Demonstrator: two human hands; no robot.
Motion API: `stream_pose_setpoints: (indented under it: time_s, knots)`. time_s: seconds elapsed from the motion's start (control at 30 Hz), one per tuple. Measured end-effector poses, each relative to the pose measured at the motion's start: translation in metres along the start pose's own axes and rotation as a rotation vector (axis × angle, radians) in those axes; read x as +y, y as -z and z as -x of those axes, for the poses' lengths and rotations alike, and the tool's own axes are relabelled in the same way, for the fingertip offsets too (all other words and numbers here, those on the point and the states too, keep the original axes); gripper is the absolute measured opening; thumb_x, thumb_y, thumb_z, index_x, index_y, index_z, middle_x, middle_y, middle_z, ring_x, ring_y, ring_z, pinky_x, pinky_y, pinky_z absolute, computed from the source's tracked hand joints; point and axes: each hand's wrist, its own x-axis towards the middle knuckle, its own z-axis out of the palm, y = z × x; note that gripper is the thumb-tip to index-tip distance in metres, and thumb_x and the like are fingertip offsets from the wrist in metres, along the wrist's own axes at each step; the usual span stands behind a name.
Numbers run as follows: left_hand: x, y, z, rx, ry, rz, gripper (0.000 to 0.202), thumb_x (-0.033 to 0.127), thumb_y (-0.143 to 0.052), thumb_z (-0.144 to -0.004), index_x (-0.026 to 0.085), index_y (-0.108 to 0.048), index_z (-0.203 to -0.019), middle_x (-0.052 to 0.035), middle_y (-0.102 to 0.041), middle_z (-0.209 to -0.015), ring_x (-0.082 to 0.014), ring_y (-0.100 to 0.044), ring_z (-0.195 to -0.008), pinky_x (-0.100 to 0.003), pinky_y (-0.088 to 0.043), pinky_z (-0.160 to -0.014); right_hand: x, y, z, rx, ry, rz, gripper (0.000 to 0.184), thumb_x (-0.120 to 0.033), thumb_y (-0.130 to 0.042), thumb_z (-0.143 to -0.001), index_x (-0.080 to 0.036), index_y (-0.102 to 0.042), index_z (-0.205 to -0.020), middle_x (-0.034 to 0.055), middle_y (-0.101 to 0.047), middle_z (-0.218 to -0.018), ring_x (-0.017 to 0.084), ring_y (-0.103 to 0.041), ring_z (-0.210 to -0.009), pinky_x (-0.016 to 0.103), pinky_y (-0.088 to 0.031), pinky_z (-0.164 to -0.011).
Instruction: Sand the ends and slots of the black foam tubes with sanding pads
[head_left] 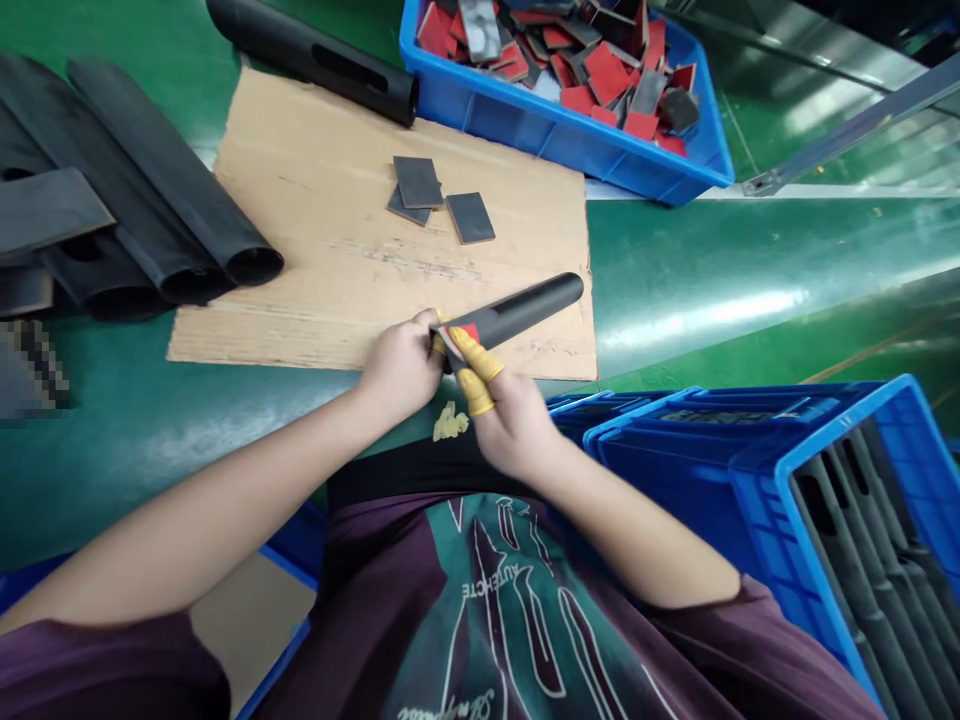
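A black tube (529,305) lies slanted across the cardboard's front edge, its rounded far end pointing right. My left hand (401,368) is closed around the tube's near end. Yellow finger covers (474,352) sit on fingers of my right hand (514,418), which pinches a small red-and-grey pad (466,331) against the tube near that same end. Part of the pad is hidden under the fingers. Further back on the cardboard (322,220) lie three dark square pads (471,218), two of them overlapping.
At the back stands a blue bin (555,142) heaped with red and grey pads; another black tube (322,60) lies beside it. Several tubes (180,180) are stacked left. Blue crates (757,470) at right hold more tubes. Crumpled yellow scraps (450,421) lie near the table edge.
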Motion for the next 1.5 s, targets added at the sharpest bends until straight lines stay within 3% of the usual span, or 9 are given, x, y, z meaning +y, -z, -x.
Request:
stream_pose_setpoints:
  time_s: [0.17,0.37,0.47,0.6,0.8,1.03,1.2,1.4,1.5]
  knots:
    - [0.016,0.007,0.002,-0.081,-0.007,-0.541,0.027,0.014,-0.047,-0.081,0.017,-0.063,-0.102,-0.008,-0.071,-0.077,-0.0275,-0.068,-0.074,-0.034,-0.04,-0.061,0.043,0.051,-0.034,0.209,-0.068,0.047,0.046,-0.036,-0.046,-0.099,-0.023,-0.064,-0.14,0.009,-0.07,-0.131,0.031,-0.06,-0.131,0.054,-0.048,-0.114]
    - [0.019,0.007,0.002,-0.137,-0.142,-0.811,0.035,0.016,-0.049,-0.082,0.017,-0.066,-0.112,-0.0131,-0.078,-0.091,-0.034,-0.074,-0.088,-0.036,-0.046,-0.064,0.03,0.033,-0.005,0.062,-0.005,0.051,0.046,-0.037,-0.048,-0.098,-0.025,-0.065,-0.139,0.0086,-0.078,-0.106,0.028,-0.073,-0.106,0.048,-0.06,-0.099]
    - [0.019,0.008,0.001,-0.175,-0.218,-0.876,0.038,0.016,-0.047,-0.083,0.016,-0.068,-0.115,-0.0144,-0.078,-0.09,-0.0344,-0.075,-0.089,-0.037,-0.047,-0.064,0.048,0.049,-0.015,0.116,-0.054,0.073,0.042,-0.038,-0.053,-0.095,-0.023,-0.072,-0.129,0.0081,-0.079,-0.102,0.028,-0.073,-0.1,0.048,-0.06,-0.096]
    - [0.019,0.008,-0.001,-0.161,-0.252,-0.908,0.041,0.014,-0.046,-0.083,0.016,-0.07,-0.116,-0.0138,-0.078,-0.087,-0.0328,-0.075,-0.085,-0.036,-0.046,-0.062,0.069,0.07,-0.039,0.304,-0.14,0.014,0.045,-0.037,-0.052,-0.094,-0.02,-0.07,-0.131,0.0086,-0.076,-0.115,0.03,-0.068,-0.116,0.055,-0.054,-0.106]
    - [0.015,0.009,-0.003,-0.153,-0.271,-0.92,0.035,0.018,-0.046,-0.085,0.018,-0.07,-0.112,-0.014,-0.078,-0.088,-0.0341,-0.075,-0.085,-0.037,-0.046,-0.062,0.046,0.038,-0.014,0.052,-0.04,-0.059,0.043,-0.037,-0.054,-0.093,-0.026,-0.07,-0.131,0.007,-0.078,-0.105,0.028,-0.07,-0.111,0.049,-0.058,-0.101]
    - [0.018,0.009,-0.004,-0.148,-0.289,-0.917,0.036,0.015,-0.045,-0.084,0.019,-0.07,-0.11,-0.0128,-0.078,-0.086,-0.0321,-0.075,-0.084,-0.036,-0.047,-0.062,0.089,0.077,-0.054,0.361,-0.312,-0.215,0.048,-0.033,-0.05,-0.093,-0.02,-0.066,-0.136,0.0035,-0.071,-0.074,0.022,-0.07,-0.073,0.045,-0.064,-0.075]
    - [0.013,0.01,-0.005,-0.175,-0.249,-0.938,0.036,0.018,-0.047,-0.084,0.02,-0.069,-0.111,-0.0123,-0.078,-0.089,-0.0329,-0.075,-0.086,-0.036,-0.048,-0.064,0.063,0.042,-0.028,0.127,-0.067,-0.147,0.048,-0.042,-0.05,-0.097,-0.024,-0.064,-0.139,0.006,-0.075,-0.118,0.025,-0.069,-0.113,0.044,-0.059,-0.099]
    - [0.015,0.01,-0.007,-0.171,-0.148,-0.818,0.04,0.019,-0.046,-0.082,0.018,-0.066,-0.117,-0.0116,-0.077,-0.089,-0.0322,-0.073,-0.082,-0.036,-0.047,-0.065,0.096,0.076,-0.059,0.446,-0.289,-0.161,0.046,-0.029,-0.046,-0.094,-0.017,-0.067,-0.134,0.0087,-0.076,-0.107,0.026,-0.068,-0.113,0.047,-0.057,-0.1]
    - [0.013,0.011,-0.009,-0.157,-0.112,-0.582,0.032,0.019,-0.046,-0.078,0.019,-0.065,-0.104,-0.0045,-0.07,-0.069,-0.0249,-0.066,-0.066,-0.032,-0.044,-0.06,0.089,0.058,-0.052,0.437,-0.24,-0.158,0.05,-0.032,-0.044,-0.096,-0.018,-0.062,-0.14,0.0093,-0.075,-0.111,0.024,-0.07,-0.104,0.043,-0.061,-0.093]
